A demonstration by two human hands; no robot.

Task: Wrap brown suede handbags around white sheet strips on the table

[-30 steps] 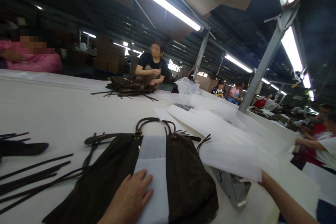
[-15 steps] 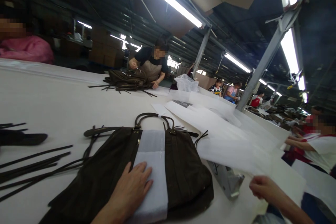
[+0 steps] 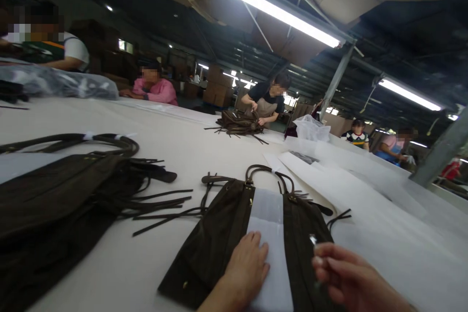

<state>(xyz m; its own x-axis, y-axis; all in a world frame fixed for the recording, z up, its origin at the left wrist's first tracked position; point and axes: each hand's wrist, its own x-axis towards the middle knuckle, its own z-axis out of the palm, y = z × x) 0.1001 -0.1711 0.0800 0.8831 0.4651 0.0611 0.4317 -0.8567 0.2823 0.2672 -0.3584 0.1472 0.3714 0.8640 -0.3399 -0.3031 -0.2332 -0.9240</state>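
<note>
Since a second ago the right hand (image 3: 351, 278) has come in over the dark brown suede handbag (image 3: 219, 234), fingers pinched on a small silvery piece (image 3: 313, 240). Left hand (image 3: 244, 270) lies flat, fingers apart, on the bag's white paper strip (image 3: 270, 234), near the white desk's (image 3: 109, 122) near edge.

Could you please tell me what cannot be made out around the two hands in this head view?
- Small shiny item pinched in the right hand: too small, blurred.
- Dark brown suede handbag under the left hand: near end cut off by the frame edge.
- White paper strip: lower end cut off too.
</note>
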